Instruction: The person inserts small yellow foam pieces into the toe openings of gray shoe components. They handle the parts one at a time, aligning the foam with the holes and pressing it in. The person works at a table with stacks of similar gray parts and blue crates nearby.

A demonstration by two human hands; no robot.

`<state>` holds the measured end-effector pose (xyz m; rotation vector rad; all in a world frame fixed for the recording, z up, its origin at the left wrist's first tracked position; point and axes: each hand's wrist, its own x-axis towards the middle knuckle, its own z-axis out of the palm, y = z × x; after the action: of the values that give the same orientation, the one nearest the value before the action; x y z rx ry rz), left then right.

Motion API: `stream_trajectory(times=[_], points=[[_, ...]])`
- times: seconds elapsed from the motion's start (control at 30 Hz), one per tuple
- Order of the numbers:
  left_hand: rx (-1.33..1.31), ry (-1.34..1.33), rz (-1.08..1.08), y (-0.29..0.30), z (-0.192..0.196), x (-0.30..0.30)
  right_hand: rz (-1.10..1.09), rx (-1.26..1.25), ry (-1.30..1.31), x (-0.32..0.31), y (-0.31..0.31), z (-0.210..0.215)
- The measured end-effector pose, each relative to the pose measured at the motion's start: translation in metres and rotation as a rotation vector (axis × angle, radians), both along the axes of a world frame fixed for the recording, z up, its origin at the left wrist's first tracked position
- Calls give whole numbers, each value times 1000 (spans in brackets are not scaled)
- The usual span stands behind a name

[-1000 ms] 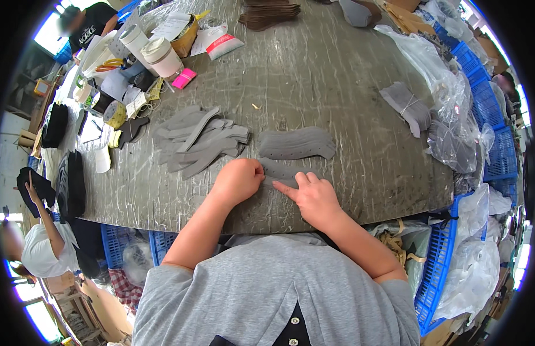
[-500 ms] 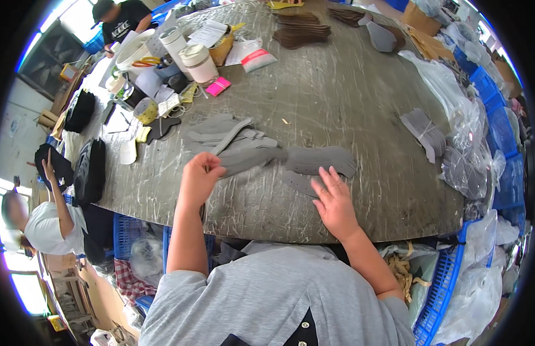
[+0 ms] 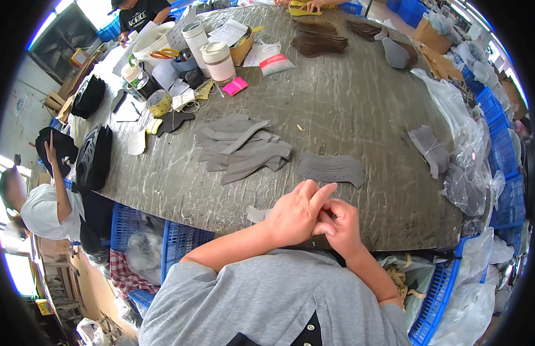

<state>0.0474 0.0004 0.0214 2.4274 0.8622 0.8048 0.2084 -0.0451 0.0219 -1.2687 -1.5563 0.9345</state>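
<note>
My left hand [image 3: 294, 212] and my right hand [image 3: 342, 226] meet close to my body at the table's front edge, fingers closed and overlapping. From behind my left hand pokes the end of a flat grey cut piece [image 3: 257, 215]; the rest of it is hidden. Thumb and fingers of my right hand are pinched together, and what lies between them does not show. Just beyond my hands sits a neat stack of curved grey pieces [image 3: 332, 168] with small holes along an edge. Left of it spreads a looser pile of grey pieces [image 3: 244, 147].
A tied grey bundle [image 3: 430, 150] and clear plastic bags [image 3: 466, 179] lie at the right. Brown stacks [image 3: 319, 39] are at the back. Jars [image 3: 218, 62], tape [image 3: 159, 102] and a pink packet [image 3: 235, 86] crowd the far left. Other people work at the left and far edges.
My left hand has left the loose pile and come right to my right hand, which has drawn nearer my body. The grey piece under my right fingers is gone from beside the stack.
</note>
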Motion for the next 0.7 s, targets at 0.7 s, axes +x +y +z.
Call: stream_trajectory(times=[0.7], points=[[-149, -18, -120, 2, 5, -2, 64, -168, 123, 5, -4, -6]])
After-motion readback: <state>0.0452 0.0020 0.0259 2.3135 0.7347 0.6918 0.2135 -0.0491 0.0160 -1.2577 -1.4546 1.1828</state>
